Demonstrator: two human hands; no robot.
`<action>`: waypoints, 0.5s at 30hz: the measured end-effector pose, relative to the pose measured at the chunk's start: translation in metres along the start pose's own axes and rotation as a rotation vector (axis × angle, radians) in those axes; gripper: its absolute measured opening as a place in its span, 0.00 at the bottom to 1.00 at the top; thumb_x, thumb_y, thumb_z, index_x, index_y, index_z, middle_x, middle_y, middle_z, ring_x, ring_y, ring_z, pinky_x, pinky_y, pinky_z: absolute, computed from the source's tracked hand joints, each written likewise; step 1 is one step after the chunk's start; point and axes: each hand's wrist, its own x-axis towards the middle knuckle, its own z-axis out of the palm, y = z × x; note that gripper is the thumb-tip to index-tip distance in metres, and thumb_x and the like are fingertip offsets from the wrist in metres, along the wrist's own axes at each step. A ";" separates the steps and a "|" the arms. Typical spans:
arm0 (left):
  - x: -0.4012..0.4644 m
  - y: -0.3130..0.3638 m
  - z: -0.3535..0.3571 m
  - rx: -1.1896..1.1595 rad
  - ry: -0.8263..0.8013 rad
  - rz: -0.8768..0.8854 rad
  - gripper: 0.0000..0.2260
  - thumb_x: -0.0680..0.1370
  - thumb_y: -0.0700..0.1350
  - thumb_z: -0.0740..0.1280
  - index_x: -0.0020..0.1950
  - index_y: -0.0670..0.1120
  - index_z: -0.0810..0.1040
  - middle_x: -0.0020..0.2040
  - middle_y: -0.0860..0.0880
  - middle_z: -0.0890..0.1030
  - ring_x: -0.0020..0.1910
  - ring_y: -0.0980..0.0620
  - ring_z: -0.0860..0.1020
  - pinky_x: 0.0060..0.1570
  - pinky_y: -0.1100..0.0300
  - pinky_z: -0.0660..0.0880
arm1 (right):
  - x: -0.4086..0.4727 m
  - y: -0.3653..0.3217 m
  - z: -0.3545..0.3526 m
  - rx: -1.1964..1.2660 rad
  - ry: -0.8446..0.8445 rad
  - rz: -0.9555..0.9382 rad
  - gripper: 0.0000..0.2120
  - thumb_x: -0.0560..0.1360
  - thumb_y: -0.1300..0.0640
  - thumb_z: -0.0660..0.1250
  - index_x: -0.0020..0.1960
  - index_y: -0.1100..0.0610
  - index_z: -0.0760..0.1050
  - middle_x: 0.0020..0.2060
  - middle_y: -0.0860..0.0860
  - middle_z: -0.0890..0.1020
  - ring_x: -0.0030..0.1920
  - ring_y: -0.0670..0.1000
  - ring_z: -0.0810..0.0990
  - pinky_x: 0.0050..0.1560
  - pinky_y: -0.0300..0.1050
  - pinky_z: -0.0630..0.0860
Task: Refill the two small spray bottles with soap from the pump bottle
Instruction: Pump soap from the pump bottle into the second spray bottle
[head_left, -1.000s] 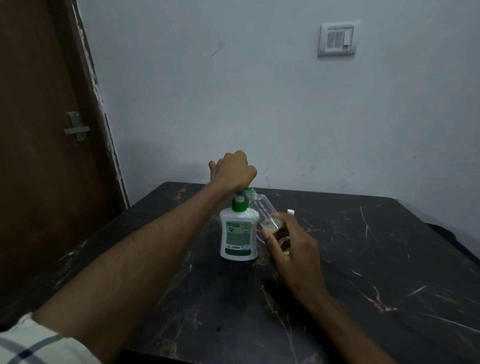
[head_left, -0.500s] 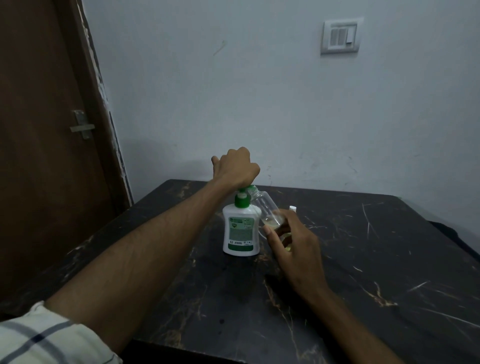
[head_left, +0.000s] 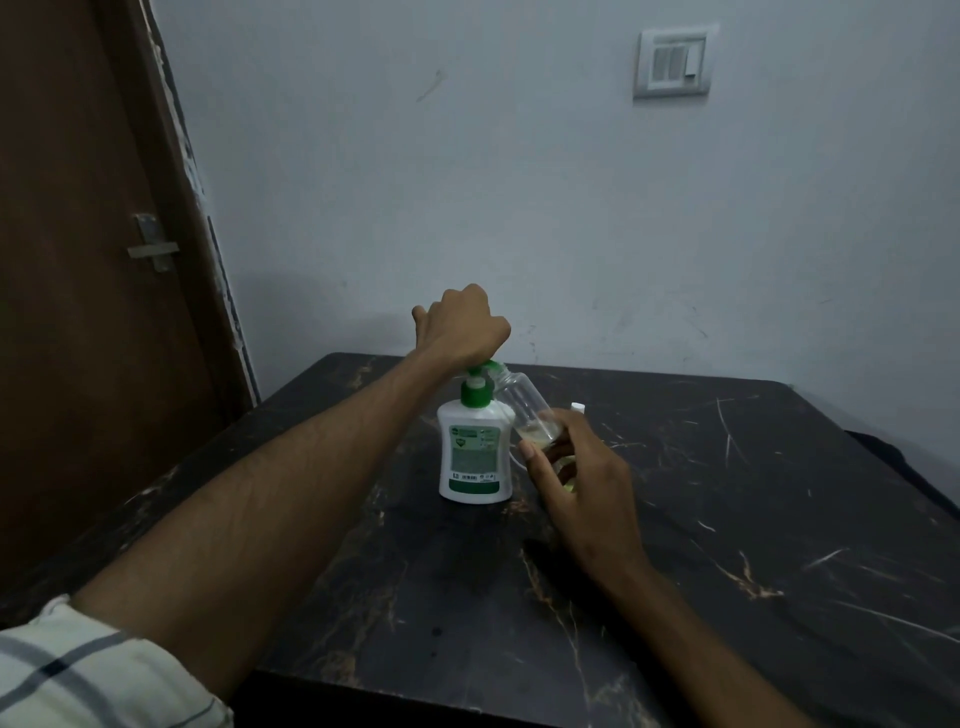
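A white pump bottle (head_left: 474, 457) with a green pump and green label stands upright near the middle of the black marble table (head_left: 727, 545). My left hand (head_left: 462, 327) is fisted on top of its green pump head. My right hand (head_left: 582, 483) holds a small clear spray bottle (head_left: 522, 402) tilted, its open neck up against the pump's nozzle; a little pale liquid sits in its lower end. A small white object (head_left: 577, 408) shows just behind my right fingers. A yellow-green thing (head_left: 567, 474) is half hidden under my right hand.
A brown door (head_left: 78, 312) with a metal latch (head_left: 153, 249) stands at the left. A pale wall with a switch plate (head_left: 674, 61) rises behind the table. The table's front edge runs close to my forearms.
My left fist has risen slightly with the pump head, more of the green pump stem showing. My right hand keeps the small bottle in place.
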 end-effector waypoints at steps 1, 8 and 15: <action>0.001 0.000 0.000 -0.001 0.002 -0.004 0.12 0.76 0.41 0.65 0.35 0.47 0.65 0.33 0.49 0.72 0.32 0.50 0.68 0.59 0.44 0.70 | 0.000 0.000 0.000 0.002 0.001 -0.003 0.11 0.81 0.48 0.69 0.62 0.43 0.73 0.49 0.34 0.79 0.51 0.36 0.80 0.44 0.28 0.76; 0.000 -0.001 0.003 -0.036 -0.010 -0.025 0.07 0.78 0.43 0.66 0.49 0.42 0.82 0.44 0.46 0.85 0.45 0.45 0.81 0.58 0.45 0.70 | 0.001 0.000 0.001 -0.001 0.003 -0.011 0.10 0.82 0.48 0.69 0.62 0.44 0.73 0.49 0.33 0.78 0.51 0.35 0.80 0.45 0.28 0.75; 0.002 0.000 0.001 -0.007 0.009 -0.005 0.08 0.75 0.41 0.65 0.37 0.46 0.70 0.37 0.48 0.79 0.35 0.49 0.72 0.57 0.45 0.70 | 0.000 -0.001 0.000 0.010 0.006 -0.008 0.10 0.81 0.50 0.69 0.61 0.44 0.73 0.49 0.33 0.78 0.50 0.36 0.80 0.44 0.27 0.75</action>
